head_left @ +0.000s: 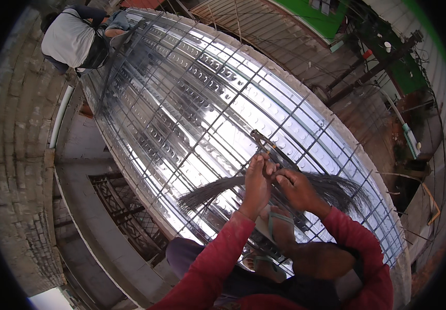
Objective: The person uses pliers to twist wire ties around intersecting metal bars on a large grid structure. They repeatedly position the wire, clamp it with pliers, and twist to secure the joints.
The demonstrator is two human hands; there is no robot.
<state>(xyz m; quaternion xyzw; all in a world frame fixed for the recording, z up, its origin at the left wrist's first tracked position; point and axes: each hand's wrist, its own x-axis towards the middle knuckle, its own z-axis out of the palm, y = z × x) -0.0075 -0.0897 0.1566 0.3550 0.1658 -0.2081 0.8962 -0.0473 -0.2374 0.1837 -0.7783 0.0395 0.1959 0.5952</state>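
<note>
Left grip (258, 181) seems clasped around pincers (256, 136); what is pinched by the right grip (296, 190) cannot be told. Tie wire (210, 191) is apparently being readied; next, a rebar crossing (240, 93) must be looped.

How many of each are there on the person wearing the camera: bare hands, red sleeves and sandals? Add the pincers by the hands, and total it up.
Left hand and right hand: 2
Red sleeves: 2
Sandals: 2
Pincers: 1
Total: 7
</note>
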